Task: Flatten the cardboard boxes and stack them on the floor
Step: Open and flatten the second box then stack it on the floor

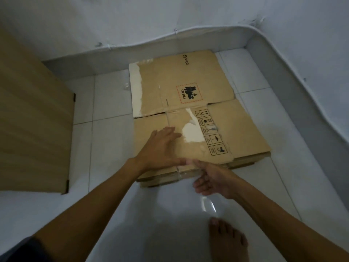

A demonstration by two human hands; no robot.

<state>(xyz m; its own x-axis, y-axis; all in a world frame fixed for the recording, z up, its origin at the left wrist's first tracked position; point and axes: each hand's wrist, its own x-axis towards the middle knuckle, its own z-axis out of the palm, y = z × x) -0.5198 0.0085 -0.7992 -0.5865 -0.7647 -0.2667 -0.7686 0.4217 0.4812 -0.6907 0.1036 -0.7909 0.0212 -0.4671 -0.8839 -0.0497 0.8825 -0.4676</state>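
Note:
A flattened brown cardboard box [190,87] with a UN 3481 label and handling symbols lies on top of a stack of flattened boxes [243,161] on the white tiled floor. My left hand [160,148] lies palm down on the near half of the top box, fingers spread. My right hand [209,178] is at the stack's near edge, thumb on the top box's edge and fingers loosely curled below it. White torn patches and clear tape mark the cardboard.
A light wooden panel [32,129] stands on the left. White walls with a grey skirting [283,76] enclose the far and right sides. My bare foot [228,241] is on the tiles near the bottom. A scrap of clear tape [208,204] lies below my right hand.

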